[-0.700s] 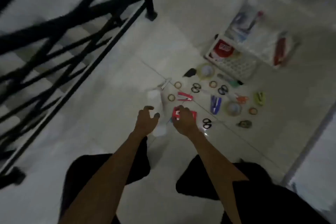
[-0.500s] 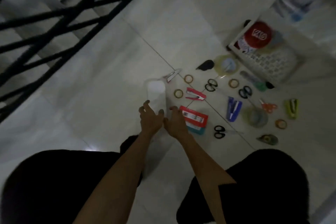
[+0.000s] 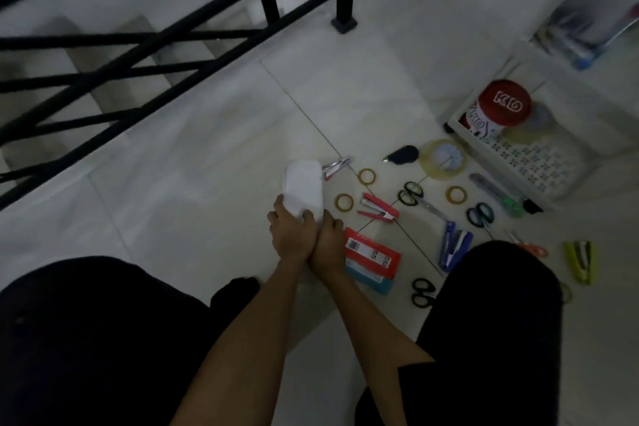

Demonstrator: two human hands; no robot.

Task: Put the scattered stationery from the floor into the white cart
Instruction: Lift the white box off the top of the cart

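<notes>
A white paper stack [image 3: 303,185] lies on the floor tiles, and both hands press together at its near end. My left hand [image 3: 291,235] curls its fingers over the stack's near corner. My right hand [image 3: 328,241] is closed against the stack's right side. A red packet [image 3: 371,256] lies just right of my right hand. Small tape rolls [image 3: 344,201], a red stapler [image 3: 378,209], a blue stapler [image 3: 453,246], scissors [image 3: 411,194] and a big clear tape roll [image 3: 442,159] are scattered further right. The white cart [image 3: 463,121] stands at the far right.
A black stair railing [image 3: 173,31] runs along the upper left with a drop to steps behind it; its post foot [image 3: 344,24] stands on the floor. A red-lidded tub [image 3: 501,104] sits in the cart's bottom tray. My dark-clothed knees [image 3: 498,287] fill the bottom of the view.
Both hands have moved forward and come together on the near end of the white paper stack. The camera has tilted down and closer.
</notes>
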